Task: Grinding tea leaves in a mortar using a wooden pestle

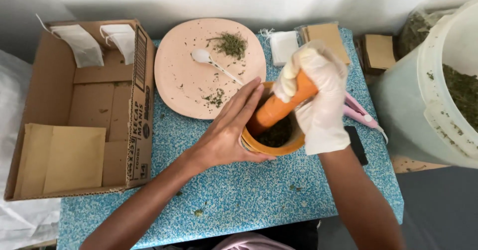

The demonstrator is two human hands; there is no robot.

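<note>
The orange bowl (271,143) sits between my hands, with dark green leaves inside. My left hand (229,130) lies flat and open against its side. My gloved right hand (318,100) grips the orange pounding stick (279,108). A pink plate (189,76) with a white spoon (211,63) is just past my left fingers.

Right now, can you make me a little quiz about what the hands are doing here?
1. True or false: the right hand wears a white glove.
2. What does it grip? A) spoon B) orange pestle C) pink tool
3. What does the bare left hand steady?

Key: 1 true. 2 B. 3 the orange mortar, with dark green herbs inside.
</note>
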